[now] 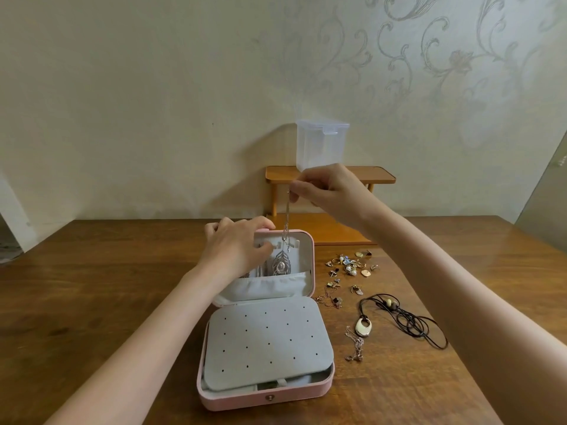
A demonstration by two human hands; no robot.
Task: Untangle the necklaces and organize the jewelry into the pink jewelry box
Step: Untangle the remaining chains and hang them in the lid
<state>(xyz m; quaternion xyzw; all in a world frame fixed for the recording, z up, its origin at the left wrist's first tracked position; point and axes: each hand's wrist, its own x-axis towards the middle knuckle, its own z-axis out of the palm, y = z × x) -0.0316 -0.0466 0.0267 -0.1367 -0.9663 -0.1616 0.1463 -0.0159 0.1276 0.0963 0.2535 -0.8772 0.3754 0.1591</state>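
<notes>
The pink jewelry box (267,397) stands open on the wooden bench (107,286), its lid (310,262) raised upright at the far side. The left hand (236,250) rests over the lid's top left corner, thumb curled on the outer rim and fingers bent down against the grey lining near the small hooks; whether it pinches anything there cannot be told. Above and to the right of it, the right hand (325,188) is raised clear of the bench and pinches the upper end of a silver chain (287,222) between thumb and fingertips. The chain hangs straight down into the lid, and a silver feather pendant (280,263) lies against the lining just right of the left hand's fingers, above the grey elastic pocket (270,288).

Below the left hand, the box's base is covered by a grey earring panel (267,342) dotted with small holes.

On the bench under the right forearm lies a scatter of small earrings and charms (349,266). Nearer the person are a thin rose-gold chain (329,299), a black cord necklace (408,320) with a cream oval pendant (364,326), and another fine chain (355,345) bunched beside it.

Beyond the right hand, a small wooden shelf (380,176) carries a clear plastic container (322,142).
</notes>
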